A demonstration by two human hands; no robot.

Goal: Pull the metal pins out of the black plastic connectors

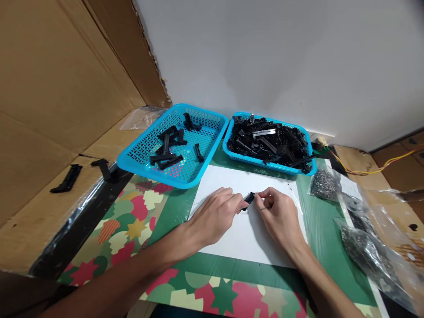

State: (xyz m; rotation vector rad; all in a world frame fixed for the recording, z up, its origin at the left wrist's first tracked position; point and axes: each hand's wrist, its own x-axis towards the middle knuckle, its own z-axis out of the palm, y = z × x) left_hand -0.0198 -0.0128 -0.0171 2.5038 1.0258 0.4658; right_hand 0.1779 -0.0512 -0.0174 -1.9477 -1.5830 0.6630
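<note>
Over a white sheet (228,240), my left hand (220,212) is closed on one end of a small black plastic part (248,202). The fingers of my right hand (276,212) pinch at the part's other end. A thin metal piece (265,208) sticks out from between my right fingertips; its kind is too small to tell. Beyond the sheet, a blue basket (159,180) holds several loose black parts. To its right, a second blue basket (265,165) is heaped with similar black parts.
Clear bags of small metal pieces (326,184) (364,251) lie at the right. Two black parts (68,178) (105,169) rest on cardboard at the left. A white wall (265,57) stands behind the baskets, and yellow and red wires (367,171) run at the right.
</note>
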